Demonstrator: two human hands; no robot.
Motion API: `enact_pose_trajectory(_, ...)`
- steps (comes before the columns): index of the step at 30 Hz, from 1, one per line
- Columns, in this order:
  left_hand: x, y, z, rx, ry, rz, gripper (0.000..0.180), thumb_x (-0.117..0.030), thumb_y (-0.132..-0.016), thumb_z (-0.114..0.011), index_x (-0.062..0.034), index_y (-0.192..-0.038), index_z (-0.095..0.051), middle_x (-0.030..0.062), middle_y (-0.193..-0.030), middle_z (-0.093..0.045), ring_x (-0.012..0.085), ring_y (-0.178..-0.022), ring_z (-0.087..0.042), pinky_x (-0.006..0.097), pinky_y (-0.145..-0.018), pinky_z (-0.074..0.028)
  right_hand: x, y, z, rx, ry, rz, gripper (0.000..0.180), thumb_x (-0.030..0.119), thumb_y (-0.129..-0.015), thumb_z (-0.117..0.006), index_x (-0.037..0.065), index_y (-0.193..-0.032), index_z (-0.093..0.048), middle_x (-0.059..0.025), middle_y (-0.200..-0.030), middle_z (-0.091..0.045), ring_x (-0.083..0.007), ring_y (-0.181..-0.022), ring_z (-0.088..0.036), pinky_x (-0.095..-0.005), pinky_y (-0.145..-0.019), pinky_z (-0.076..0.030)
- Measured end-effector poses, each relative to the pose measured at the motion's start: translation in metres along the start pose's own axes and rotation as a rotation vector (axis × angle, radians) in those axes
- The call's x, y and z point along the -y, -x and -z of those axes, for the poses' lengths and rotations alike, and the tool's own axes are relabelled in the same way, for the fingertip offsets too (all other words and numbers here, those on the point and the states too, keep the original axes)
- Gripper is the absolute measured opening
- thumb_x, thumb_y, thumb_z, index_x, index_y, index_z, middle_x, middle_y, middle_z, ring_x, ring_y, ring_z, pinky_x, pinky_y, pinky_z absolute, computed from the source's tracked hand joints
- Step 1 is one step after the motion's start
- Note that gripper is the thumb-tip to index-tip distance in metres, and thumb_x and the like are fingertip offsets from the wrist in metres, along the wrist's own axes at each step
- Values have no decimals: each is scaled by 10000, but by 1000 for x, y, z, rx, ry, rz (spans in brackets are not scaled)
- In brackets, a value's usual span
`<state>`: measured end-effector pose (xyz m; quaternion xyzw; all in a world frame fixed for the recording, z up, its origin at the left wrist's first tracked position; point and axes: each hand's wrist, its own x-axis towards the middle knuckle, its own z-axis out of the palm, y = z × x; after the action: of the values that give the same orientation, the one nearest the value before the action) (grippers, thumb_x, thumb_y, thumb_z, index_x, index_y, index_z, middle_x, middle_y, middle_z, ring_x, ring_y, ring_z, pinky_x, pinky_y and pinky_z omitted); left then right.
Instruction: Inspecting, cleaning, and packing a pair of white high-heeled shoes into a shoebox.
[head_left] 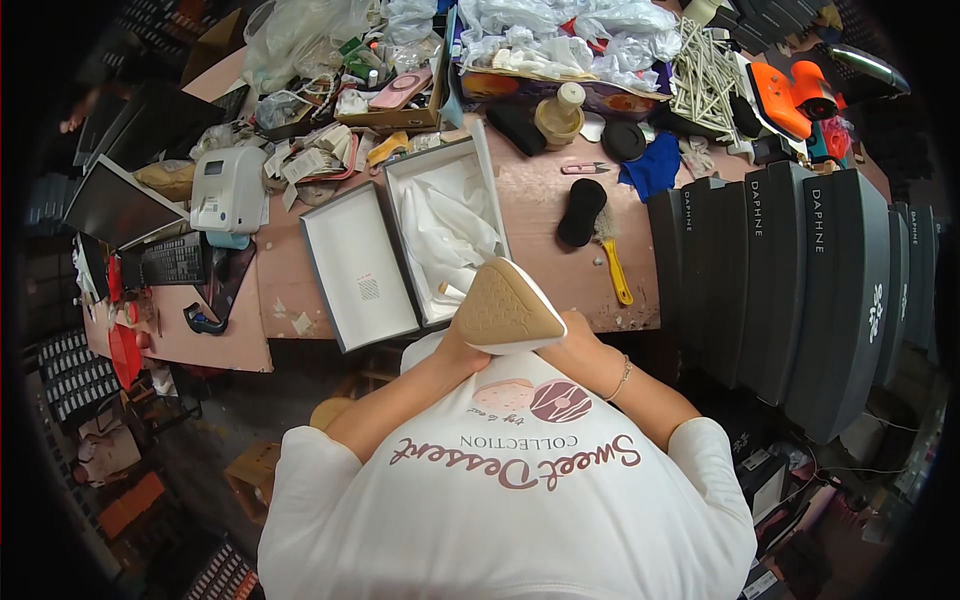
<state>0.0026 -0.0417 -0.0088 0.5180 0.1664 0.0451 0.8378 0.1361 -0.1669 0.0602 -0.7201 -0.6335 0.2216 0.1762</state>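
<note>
A white heeled shoe (pixel 505 308) is up in front of my chest with its tan patterned sole turned upward. Its pale heel points toward the open shoebox. My left hand (pixel 458 348) is closed on the shoe's left side, and my right hand (pixel 578 352) grips the right side. Most of the fingers are hidden behind the shoe. Just beyond, the grey shoebox (pixel 490 165) lies on the table with white tissue paper (pixel 445 225) inside. The box's lid (pixel 358 265) rests beside it, inner white face up.
On the pink table (pixel 555 225) lie a black sponge (pixel 582 213), a yellow-handled brush (pixel 617 270), thread snips (pixel 585 168) and a blue cloth (pixel 652 168). Dark shoeboxes (pixel 770 270) stand in a row at right. A label printer (pixel 228 190) and keyboard (pixel 172 260) are at left.
</note>
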Motion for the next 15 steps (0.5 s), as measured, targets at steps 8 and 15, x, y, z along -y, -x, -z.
enact_pose_trajectory(8,-5,0,-3,10,-237,-120,225,-121,-899,-513,-96,-1123,-505,32,-1035,-547,108,-914,-555,247,-767,-498,-2,0,-14,-141,-116,-10,170,101,-756,-535,48,-884,-633,-76,-826,-571,-249,-617,-621,-361,-507,-498)
enact_pose_trajectory(15,0,-2,-4,1,674,143,205,-162,-921,-473,-87,-1108,-513,45,-1006,-561,131,-870,-579,267,-736,-520,3,5,0,-87,-72,-7,150,99,-747,-544,39,-849,-636,-77,-823,-576,-254,-612,-619,-357,-509,-499)
